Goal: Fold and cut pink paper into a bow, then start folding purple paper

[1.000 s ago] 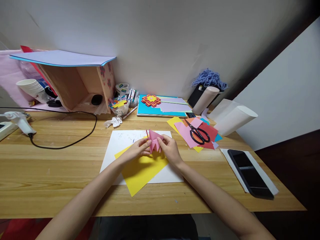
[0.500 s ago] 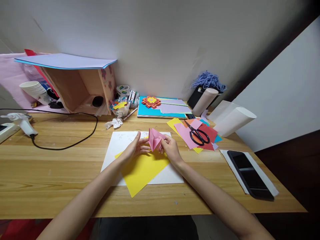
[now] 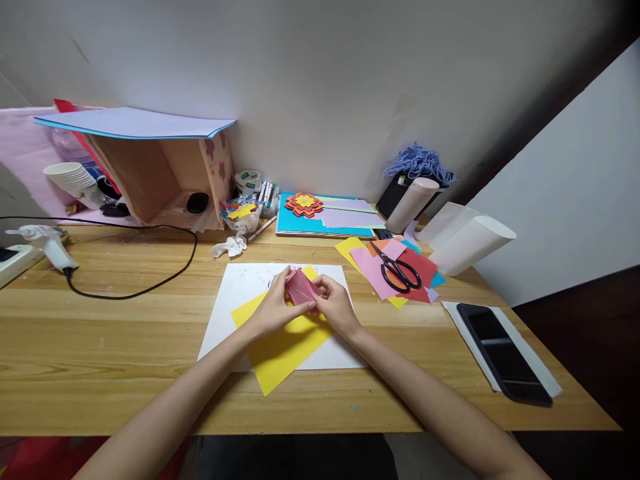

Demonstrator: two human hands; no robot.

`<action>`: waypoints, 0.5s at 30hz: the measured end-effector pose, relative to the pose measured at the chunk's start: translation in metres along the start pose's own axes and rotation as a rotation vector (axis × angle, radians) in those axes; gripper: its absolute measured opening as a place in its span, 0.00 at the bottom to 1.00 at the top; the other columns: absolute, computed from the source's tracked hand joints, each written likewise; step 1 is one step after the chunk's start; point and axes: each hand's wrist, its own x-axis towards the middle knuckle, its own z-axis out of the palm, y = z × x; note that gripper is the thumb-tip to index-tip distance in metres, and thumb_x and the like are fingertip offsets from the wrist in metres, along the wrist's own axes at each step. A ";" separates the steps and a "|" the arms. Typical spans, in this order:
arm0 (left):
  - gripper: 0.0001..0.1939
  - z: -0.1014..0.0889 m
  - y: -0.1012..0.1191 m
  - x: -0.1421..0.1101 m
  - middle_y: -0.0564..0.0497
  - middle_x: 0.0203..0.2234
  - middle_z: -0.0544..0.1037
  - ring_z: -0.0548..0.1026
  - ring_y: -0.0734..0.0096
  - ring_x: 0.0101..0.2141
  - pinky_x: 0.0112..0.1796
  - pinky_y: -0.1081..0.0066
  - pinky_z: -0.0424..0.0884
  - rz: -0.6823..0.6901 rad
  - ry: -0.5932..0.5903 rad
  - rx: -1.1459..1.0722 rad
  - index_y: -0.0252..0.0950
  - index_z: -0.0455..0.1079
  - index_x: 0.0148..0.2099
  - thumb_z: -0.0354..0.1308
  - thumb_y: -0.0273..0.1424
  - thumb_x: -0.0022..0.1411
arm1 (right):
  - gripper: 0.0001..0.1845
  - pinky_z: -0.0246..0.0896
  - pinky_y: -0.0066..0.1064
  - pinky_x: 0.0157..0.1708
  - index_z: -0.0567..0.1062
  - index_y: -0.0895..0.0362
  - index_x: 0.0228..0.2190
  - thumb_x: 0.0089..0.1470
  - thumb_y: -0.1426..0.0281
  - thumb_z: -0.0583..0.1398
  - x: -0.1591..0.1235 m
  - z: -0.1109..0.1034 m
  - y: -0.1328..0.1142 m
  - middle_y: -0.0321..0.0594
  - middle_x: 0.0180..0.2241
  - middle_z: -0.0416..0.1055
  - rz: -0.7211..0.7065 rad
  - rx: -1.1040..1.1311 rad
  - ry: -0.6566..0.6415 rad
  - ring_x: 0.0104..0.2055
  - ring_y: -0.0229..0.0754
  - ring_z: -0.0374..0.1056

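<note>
Between both hands is a folded piece of pink paper, held just above a yellow sheet. My left hand grips its left side, with the thumb along the lower edge and the fingers behind. On the right side, my right hand pinches the paper between thumb and curled fingers. Beneath them the yellow paper lies at an angle over a white sheet that bears small marks near its top edge.
Black-handled scissors lie on coloured paper scraps to the right. Beyond are a phone and paper roll. A glue gun with a black cord is at left. A layered paper flower rests at the back.
The pink paper has turned and come slightly lower, showing a flatter face. My left hand has gone from spread fingers beside it to gripping it; my right hand still holds it.
</note>
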 end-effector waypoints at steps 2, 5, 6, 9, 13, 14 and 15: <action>0.46 0.000 0.000 -0.001 0.40 0.57 0.53 0.53 0.53 0.57 0.55 0.57 0.52 0.061 -0.009 0.120 0.38 0.48 0.61 0.65 0.39 0.43 | 0.05 0.56 0.24 0.20 0.65 0.57 0.23 0.43 0.71 0.58 0.000 0.001 0.001 0.31 0.21 0.64 -0.031 -0.048 0.021 0.21 0.33 0.62; 0.47 -0.001 0.003 -0.002 0.39 0.56 0.53 0.53 0.53 0.57 0.56 0.56 0.51 0.116 -0.023 0.227 0.37 0.45 0.62 0.65 0.40 0.43 | 0.07 0.55 0.24 0.22 0.63 0.57 0.21 0.44 0.70 0.58 0.001 0.001 0.002 0.31 0.21 0.62 -0.065 -0.107 0.054 0.23 0.33 0.60; 0.47 -0.001 0.004 -0.002 0.39 0.56 0.53 0.53 0.53 0.57 0.56 0.56 0.51 0.124 -0.023 0.240 0.37 0.45 0.62 0.65 0.40 0.44 | 0.08 0.55 0.24 0.22 0.63 0.57 0.21 0.44 0.69 0.58 0.001 0.001 0.001 0.31 0.20 0.61 -0.070 -0.113 0.058 0.23 0.33 0.59; 0.45 -0.001 0.003 -0.001 0.40 0.56 0.51 0.53 0.53 0.57 0.55 0.56 0.54 0.143 -0.008 0.220 0.39 0.45 0.62 0.63 0.40 0.46 | 0.08 0.53 0.24 0.20 0.62 0.56 0.22 0.43 0.69 0.59 0.000 0.001 0.000 0.30 0.20 0.60 -0.058 -0.098 0.048 0.21 0.33 0.58; 0.48 -0.001 0.000 0.000 0.41 0.56 0.49 0.56 0.53 0.56 0.51 0.57 0.61 0.207 0.006 0.170 0.43 0.41 0.62 0.64 0.39 0.45 | 0.09 0.52 0.23 0.19 0.60 0.55 0.21 0.41 0.71 0.58 0.000 0.000 -0.001 0.29 0.19 0.59 -0.073 -0.113 0.074 0.20 0.33 0.57; 0.48 -0.001 0.000 0.000 0.41 0.56 0.50 0.56 0.53 0.56 0.50 0.57 0.62 0.222 0.003 0.167 0.43 0.41 0.62 0.65 0.39 0.45 | 0.09 0.51 0.23 0.19 0.59 0.55 0.21 0.42 0.71 0.58 0.000 -0.001 -0.001 0.29 0.19 0.58 -0.089 -0.132 0.088 0.20 0.33 0.57; 0.48 -0.001 0.000 -0.001 0.41 0.56 0.50 0.56 0.53 0.56 0.50 0.58 0.62 0.233 0.000 0.169 0.43 0.41 0.62 0.65 0.38 0.45 | 0.09 0.51 0.23 0.20 0.59 0.55 0.21 0.42 0.71 0.58 0.000 -0.001 -0.001 0.29 0.19 0.58 -0.104 -0.148 0.097 0.21 0.33 0.57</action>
